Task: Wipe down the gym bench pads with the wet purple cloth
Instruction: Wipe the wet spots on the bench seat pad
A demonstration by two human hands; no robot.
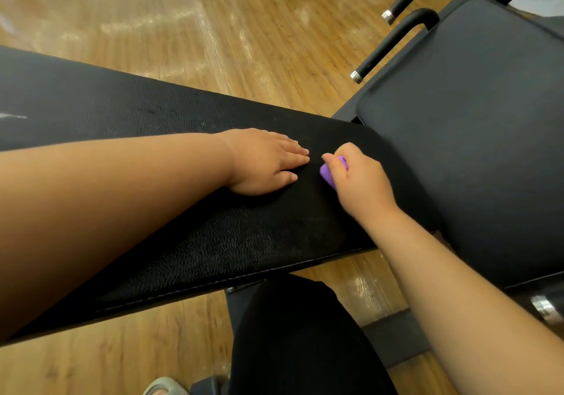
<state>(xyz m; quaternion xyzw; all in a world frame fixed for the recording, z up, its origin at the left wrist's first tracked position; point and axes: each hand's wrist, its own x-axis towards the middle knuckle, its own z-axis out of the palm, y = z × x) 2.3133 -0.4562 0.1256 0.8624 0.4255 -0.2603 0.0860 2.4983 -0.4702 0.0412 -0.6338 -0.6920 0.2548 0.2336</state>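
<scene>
- Bench pad (128, 104): long, black and grained, it runs from the far left down toward the middle, with a rounded right end and a stitched seam along its near edge (a pale scuff shows at its far-left edge).
- The left hand (265, 161) lies palm down on this pad, fingers straight and close together, holding nothing.
- A leg in black cloth (305, 339) stands near, just below the pad's near edge, on the wooden floor (183, 34).
- The purple cloth (325, 173) sits on the long pad near its right end, just right of the left fingertips. It is bunched small and mostly hidden inside the hand that holds it.
- The right hand (358, 179) has its fingers and thumb curled round the cloth, knuckles up, holding it down against the pad.
- Two black bars (393, 43) with silver end caps stick out on the far side, beside the next pad.
- The seat pad (476, 138), smoother and black, fills the right, apart from the long pad by a narrow gap.
</scene>
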